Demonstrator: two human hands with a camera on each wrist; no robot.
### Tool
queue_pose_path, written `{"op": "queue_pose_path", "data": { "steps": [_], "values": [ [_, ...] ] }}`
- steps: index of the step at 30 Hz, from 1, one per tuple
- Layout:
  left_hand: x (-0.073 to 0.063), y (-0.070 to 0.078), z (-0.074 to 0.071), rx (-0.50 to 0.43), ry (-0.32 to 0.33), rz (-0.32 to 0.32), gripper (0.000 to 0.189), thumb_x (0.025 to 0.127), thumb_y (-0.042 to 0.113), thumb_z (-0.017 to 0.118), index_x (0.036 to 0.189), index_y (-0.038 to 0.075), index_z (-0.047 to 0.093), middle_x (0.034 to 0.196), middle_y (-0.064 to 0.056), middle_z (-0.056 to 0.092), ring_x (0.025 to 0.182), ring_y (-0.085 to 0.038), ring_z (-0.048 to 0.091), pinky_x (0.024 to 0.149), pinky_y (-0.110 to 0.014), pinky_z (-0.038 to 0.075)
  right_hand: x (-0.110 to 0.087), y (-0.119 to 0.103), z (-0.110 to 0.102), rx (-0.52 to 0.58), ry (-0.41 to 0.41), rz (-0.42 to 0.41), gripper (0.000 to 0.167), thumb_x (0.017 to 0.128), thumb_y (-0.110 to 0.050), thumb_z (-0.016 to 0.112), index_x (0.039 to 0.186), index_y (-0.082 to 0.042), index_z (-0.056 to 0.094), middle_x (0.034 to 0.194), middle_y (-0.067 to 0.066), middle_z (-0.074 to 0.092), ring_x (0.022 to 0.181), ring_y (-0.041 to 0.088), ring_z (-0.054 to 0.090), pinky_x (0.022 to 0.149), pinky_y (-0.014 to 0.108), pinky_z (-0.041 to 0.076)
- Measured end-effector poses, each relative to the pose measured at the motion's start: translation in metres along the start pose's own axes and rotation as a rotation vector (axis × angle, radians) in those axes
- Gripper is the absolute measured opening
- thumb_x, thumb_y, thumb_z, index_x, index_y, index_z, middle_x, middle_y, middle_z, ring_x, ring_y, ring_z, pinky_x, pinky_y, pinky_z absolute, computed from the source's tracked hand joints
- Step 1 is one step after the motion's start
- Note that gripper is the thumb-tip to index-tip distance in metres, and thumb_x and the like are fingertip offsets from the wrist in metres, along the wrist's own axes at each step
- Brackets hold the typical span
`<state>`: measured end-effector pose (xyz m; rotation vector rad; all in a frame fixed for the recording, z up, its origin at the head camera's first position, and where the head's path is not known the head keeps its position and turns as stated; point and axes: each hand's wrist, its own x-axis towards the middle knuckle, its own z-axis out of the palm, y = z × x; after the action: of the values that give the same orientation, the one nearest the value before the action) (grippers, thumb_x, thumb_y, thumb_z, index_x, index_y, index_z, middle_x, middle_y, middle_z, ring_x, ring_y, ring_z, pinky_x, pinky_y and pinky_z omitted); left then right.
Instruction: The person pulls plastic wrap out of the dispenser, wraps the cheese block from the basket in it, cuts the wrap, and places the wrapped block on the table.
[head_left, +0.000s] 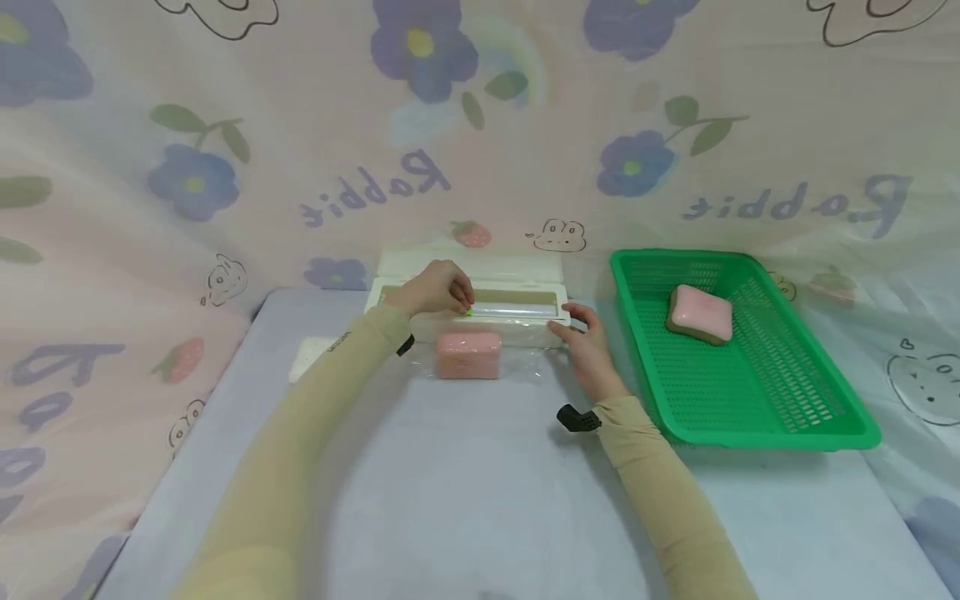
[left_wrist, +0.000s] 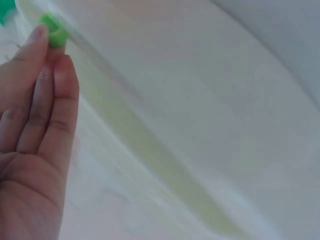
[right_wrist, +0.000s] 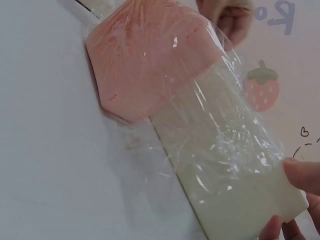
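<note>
A white cling film box [head_left: 517, 319] lies at the table's back edge with its lid raised, a roll of film [head_left: 517, 310] inside. My left hand [head_left: 433, 287] pinches a small green slide cutter [left_wrist: 56, 32] at the box's front rim. My right hand [head_left: 591, 354] grips the box's right end, thumb and fingers on its edges, as the right wrist view also shows. Clear film [right_wrist: 220, 135] hangs down the box front and over a pink sponge [head_left: 468, 357], which sits on the table just before the box. The sponge's underside is hidden.
On the right stands a green plastic basket [head_left: 757, 442] with another pink sponge [head_left: 701, 313], brown underneath, inside it. A white flat piece [head_left: 306, 357] lies at left, partly behind my left forearm. A printed curtain [head_left: 510, 167] hangs behind the table.
</note>
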<state>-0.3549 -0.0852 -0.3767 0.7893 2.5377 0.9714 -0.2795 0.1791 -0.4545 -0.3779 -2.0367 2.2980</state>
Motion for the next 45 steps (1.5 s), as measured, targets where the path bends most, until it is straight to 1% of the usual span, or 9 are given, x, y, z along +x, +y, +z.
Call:
{"op": "queue_pose_path", "data": {
  "steps": [7, 11, 15, 20, 25, 29, 32, 38, 45],
  "values": [
    [-0.031, -0.035, -0.024, -0.018, 0.045, -0.053, 0.017, 0.075, -0.002, 0.079, 0.090, -0.003, 0.070, 0.084, -0.007, 0.071, 0.079, -0.018, 0.068, 0.077, -0.027, 0.056, 0.003, 0.002, -0.007, -0.005, 0.013, -0.009, 0.046, 0.085, 0.004, 0.068, 0.126, 0.001, 0.048, 0.121, 0.005, 0.043, 0.089, 0.015, 0.050, 0.078, 0.026, 0.045],
    [-0.044, -0.045, -0.033, -0.038, 0.074, -0.061, 0.017, 0.075, -0.003, 0.079, 0.090, -0.004, 0.070, 0.084, -0.009, 0.071, 0.078, -0.020, 0.069, 0.077, -0.028, 0.056, 0.004, 0.003, -0.007, -0.013, 0.018, -0.025, 0.045, 0.085, 0.004, 0.068, 0.125, 0.001, 0.048, 0.120, 0.004, 0.043, 0.088, 0.014, 0.050, 0.077, 0.026, 0.046],
    [-0.054, -0.051, -0.040, -0.047, 0.071, -0.058, 0.017, 0.076, -0.003, 0.078, 0.091, -0.005, 0.070, 0.085, -0.011, 0.072, 0.080, -0.022, 0.069, 0.077, -0.029, 0.056, 0.003, 0.004, -0.002, -0.017, -0.007, -0.036, 0.046, 0.085, 0.004, 0.068, 0.127, 0.003, 0.048, 0.120, 0.005, 0.043, 0.088, 0.015, 0.050, 0.078, 0.027, 0.046],
    [-0.058, -0.057, -0.043, -0.069, 0.047, -0.087, 0.020, 0.078, -0.003, 0.076, 0.096, -0.007, 0.069, 0.088, -0.012, 0.071, 0.082, -0.022, 0.069, 0.079, -0.030, 0.056, 0.003, 0.005, -0.002, -0.020, -0.013, -0.032, 0.047, 0.086, 0.002, 0.069, 0.128, 0.003, 0.047, 0.121, 0.007, 0.042, 0.088, 0.015, 0.049, 0.078, 0.026, 0.045],
    [-0.068, -0.065, -0.050, -0.124, 0.043, -0.073, 0.021, 0.080, -0.007, 0.072, 0.100, -0.012, 0.065, 0.093, -0.020, 0.069, 0.086, -0.029, 0.068, 0.079, -0.032, 0.056, 0.004, 0.006, 0.000, -0.032, -0.009, -0.029, 0.046, 0.086, 0.001, 0.069, 0.127, 0.001, 0.048, 0.122, 0.006, 0.043, 0.089, 0.016, 0.049, 0.080, 0.029, 0.045],
    [-0.082, -0.070, -0.058, -0.106, 0.047, -0.092, 0.021, 0.081, -0.009, 0.070, 0.101, -0.013, 0.065, 0.095, -0.021, 0.069, 0.089, -0.030, 0.067, 0.080, -0.032, 0.056, 0.003, 0.005, -0.001, -0.030, -0.003, -0.024, 0.044, 0.086, 0.002, 0.069, 0.124, -0.001, 0.049, 0.123, 0.005, 0.043, 0.091, 0.017, 0.049, 0.083, 0.031, 0.045],
    [-0.084, -0.072, -0.061, -0.055, 0.052, -0.119, 0.020, 0.081, -0.008, 0.071, 0.100, -0.010, 0.066, 0.093, -0.017, 0.070, 0.088, -0.026, 0.067, 0.079, -0.029, 0.056, 0.003, 0.004, -0.005, -0.037, 0.000, -0.018, 0.043, 0.085, 0.002, 0.069, 0.123, -0.002, 0.050, 0.121, 0.004, 0.043, 0.091, 0.016, 0.049, 0.081, 0.029, 0.046],
    [-0.084, -0.077, -0.063, -0.067, 0.058, -0.079, 0.019, 0.081, -0.009, 0.070, 0.100, -0.011, 0.066, 0.093, -0.018, 0.069, 0.088, -0.027, 0.067, 0.078, -0.028, 0.056, 0.005, 0.002, -0.008, -0.079, 0.006, -0.034, 0.043, 0.085, 0.000, 0.070, 0.123, -0.003, 0.052, 0.122, 0.006, 0.044, 0.092, 0.018, 0.049, 0.077, 0.028, 0.045],
    [-0.098, -0.083, -0.065, -0.083, 0.071, -0.074, 0.019, 0.082, -0.011, 0.068, 0.100, -0.014, 0.064, 0.094, -0.021, 0.068, 0.089, -0.030, 0.067, 0.078, -0.029, 0.056, 0.002, 0.003, -0.008, -0.097, -0.008, -0.012, 0.045, 0.085, 0.000, 0.070, 0.126, -0.001, 0.050, 0.126, 0.010, 0.041, 0.095, 0.021, 0.047, 0.083, 0.033, 0.045]
  ]
}}
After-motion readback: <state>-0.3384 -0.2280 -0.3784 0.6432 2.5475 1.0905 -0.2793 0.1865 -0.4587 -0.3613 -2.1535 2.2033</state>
